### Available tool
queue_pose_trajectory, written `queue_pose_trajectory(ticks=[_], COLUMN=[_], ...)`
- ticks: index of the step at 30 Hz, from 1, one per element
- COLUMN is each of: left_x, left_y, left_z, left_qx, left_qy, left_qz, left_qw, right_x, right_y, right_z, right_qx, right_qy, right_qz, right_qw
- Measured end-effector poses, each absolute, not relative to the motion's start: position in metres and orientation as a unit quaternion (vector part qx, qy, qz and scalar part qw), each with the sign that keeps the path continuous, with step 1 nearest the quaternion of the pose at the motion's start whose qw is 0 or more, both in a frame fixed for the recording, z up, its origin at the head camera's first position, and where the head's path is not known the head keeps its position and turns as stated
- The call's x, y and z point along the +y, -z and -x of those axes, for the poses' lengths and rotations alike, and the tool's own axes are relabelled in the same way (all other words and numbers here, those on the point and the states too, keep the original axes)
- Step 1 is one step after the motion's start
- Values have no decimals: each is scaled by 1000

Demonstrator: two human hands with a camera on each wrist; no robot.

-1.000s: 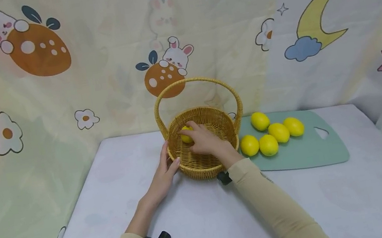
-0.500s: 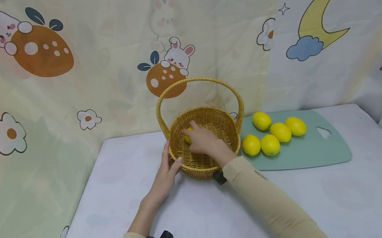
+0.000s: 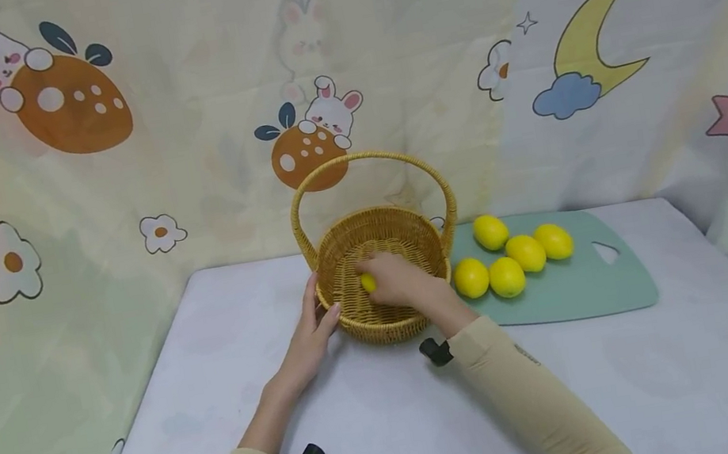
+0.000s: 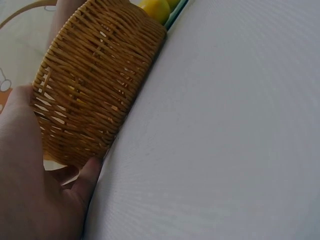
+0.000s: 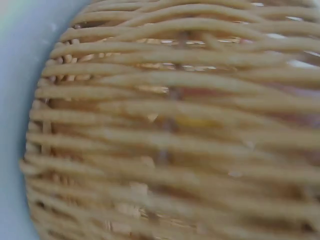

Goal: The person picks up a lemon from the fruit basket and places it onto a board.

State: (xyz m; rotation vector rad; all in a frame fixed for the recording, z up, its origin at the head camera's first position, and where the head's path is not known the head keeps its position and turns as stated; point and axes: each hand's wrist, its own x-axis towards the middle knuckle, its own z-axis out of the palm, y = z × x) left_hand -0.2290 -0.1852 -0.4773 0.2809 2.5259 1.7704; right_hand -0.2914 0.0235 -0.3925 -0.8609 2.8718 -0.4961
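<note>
A wicker basket (image 3: 392, 331) with a tall arched handle stands on the white table. My left hand (image 3: 305, 349) grips its left side, thumb up at the rim. In the left wrist view, the fingers (image 4: 89, 180) of this hand lie low against the woven wall. Inside the basket, my right hand (image 3: 402, 281) holds a lemon (image 3: 368, 282), which its fingers partly cover. Only the woven outside of the basket (image 5: 165, 110) fills the right wrist view, so that hand is hidden there.
Right of the basket lies a green cutting board (image 3: 577, 292) with a handle hole. Several lemons (image 3: 526, 254) rest on its left half, close to the basket's side. A patterned cloth (image 3: 209, 124) hangs behind the table's back edge.
My right hand has brought the lemon from the basket's left inner wall toward the near middle of its floor. The left hand stays on the basket's side.
</note>
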Motion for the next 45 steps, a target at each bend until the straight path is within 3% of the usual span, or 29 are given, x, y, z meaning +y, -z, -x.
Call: queue_pose_trajectory(ticks=[10,23,31,38,45], left_x=[-184,-185,-186,-189,-195], left_y=[477,479,477,463,476], left_z=[231,234,235,226,232], left_qx=[810,807,808,813,807], left_qy=[-577,-582,-580,-572,-580], left_qz=[-96,-96,-102,-104,-109], left_qw=[29,27,24,29,34], right_x=[61,134,198,246,270], right_y=[364,339,327,344,368], right_z=[259,235,229,238,250], right_qx=[930,926,940,958,974], right_qy=[254,299,297,261,202], right_qz=[265,230,166,117,61], right_qw=[-11,-35,-10,-1,82])
